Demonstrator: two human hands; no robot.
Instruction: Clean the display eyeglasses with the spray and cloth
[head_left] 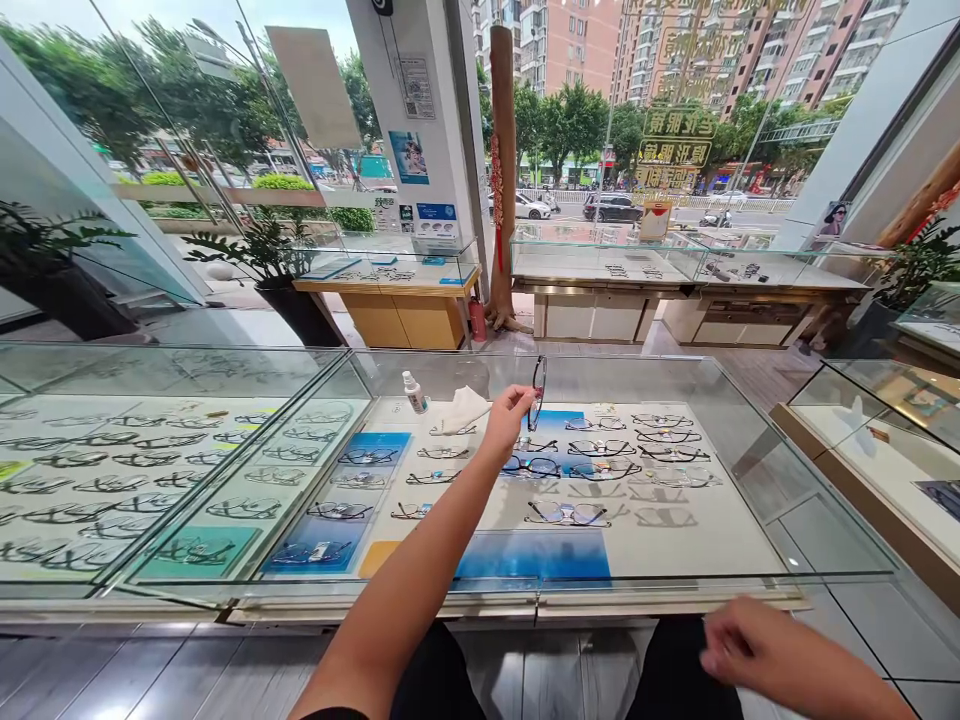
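My left hand (514,412) is stretched out over the display counter, its fingers pinching a pair of dark-rimmed eyeglasses (538,392). The eyeglasses are turned nearly edge-on to me and upright, above the far part of the counter. Past the left side of that hand are a crumpled white cloth (463,408) and a small white spray bottle (414,393). My right hand (739,640) hangs low at the near side of the counter, close to my right thigh. Its fingers are curled in and slightly blurred, with nothing visible in them.
Rows of eyeglasses (604,470) lie in the glass display counter (675,560), with more frames in the case to the left (82,480). Another glass case (885,440) stands at right. Farther back are display cabinets (592,310), a wooden post (501,180) and potted plants (285,260).
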